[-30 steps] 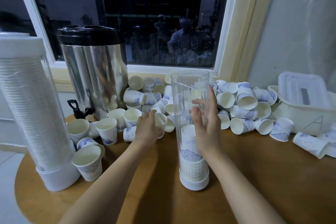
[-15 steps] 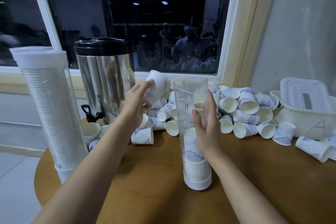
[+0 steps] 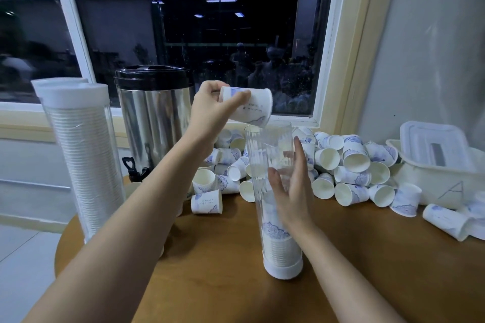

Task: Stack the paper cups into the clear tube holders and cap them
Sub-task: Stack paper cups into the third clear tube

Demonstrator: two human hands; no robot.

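The left hand [image 3: 210, 110] grips a paper cup [image 3: 253, 110] above the table. Its fingers [image 3: 237, 102] are curled across the cup's side near the base, with the rest of the hand closed round the bottom end. The cup is tipped on its side, base toward the palm and open mouth pointing right and slightly down. Its lower lip sits right at the open rim of the clear tube [image 3: 265, 155], though whether the two touch cannot be told. The right hand [image 3: 291, 196] stands against the middle of that tube with its fingers [image 3: 298, 149] straight, pointing up and a little spread. The thumb [image 3: 274, 178] lies on the near side and the fingertips show through the plastic on the far side. The hand brackets the tube loosely and is not clamped on it. The tube stands upright on the wooden table [image 3: 210, 283] in a white base [image 3: 283, 270]. Its lower part is filled with a nested stack of cups [image 3: 278, 241], the topmost showing a blue print, and its upper half is clear. At the left stands a capped tube [image 3: 81, 155], packed with cups up to its white cap. Behind the arms is a steel urn [image 3: 154, 118] with a black lid. A heap of loose cups [image 3: 351, 162], white with blue print, lies tumbled along the window side of the table. Right of the heap sits a white lidded tub [image 3: 435, 173] marked with an A.
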